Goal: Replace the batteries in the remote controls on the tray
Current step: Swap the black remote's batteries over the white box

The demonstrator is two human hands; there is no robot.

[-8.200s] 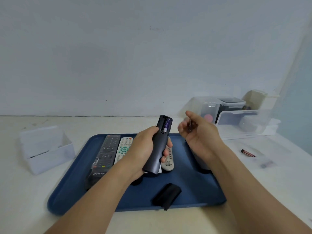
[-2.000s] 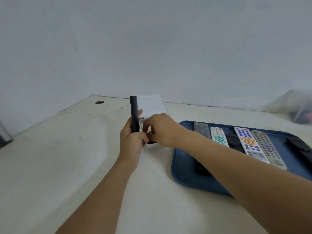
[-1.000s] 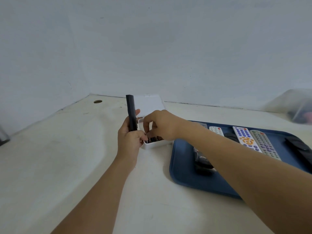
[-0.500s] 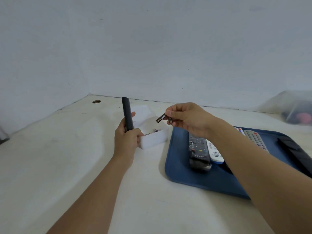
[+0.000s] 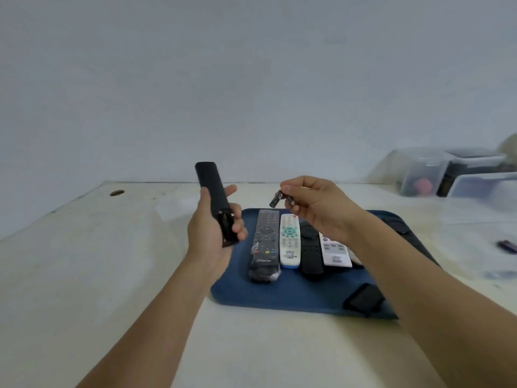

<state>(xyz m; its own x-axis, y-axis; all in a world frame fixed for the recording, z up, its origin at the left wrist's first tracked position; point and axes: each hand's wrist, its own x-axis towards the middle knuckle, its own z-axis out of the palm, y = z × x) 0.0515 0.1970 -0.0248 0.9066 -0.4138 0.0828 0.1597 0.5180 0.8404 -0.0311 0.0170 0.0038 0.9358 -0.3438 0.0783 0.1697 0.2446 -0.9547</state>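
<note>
My left hand (image 5: 208,236) grips a slim black remote (image 5: 214,196), held tilted above the table left of the blue tray (image 5: 282,298); its open battery bay faces me near the lower end. My right hand (image 5: 316,207) pinches two small dark batteries (image 5: 281,198) over the tray's far side. On the tray lie a dark grey remote (image 5: 264,245), a white remote with teal buttons (image 5: 290,240), a black remote (image 5: 310,253) and a white remote (image 5: 334,252) partly under my right arm. A black battery cover (image 5: 363,299) lies at the tray's front right.
Clear plastic storage boxes (image 5: 447,175) stand at the back right against the wall. A loose battery (image 5: 507,245) lies on the table at the far right. A round cable hole (image 5: 117,192) is in the tabletop at the back left.
My view has swung right, putting the white battery box out of sight. My right hand has carried the batteries over the tray, and my left hand has tilted the black remote, showing its bay.
</note>
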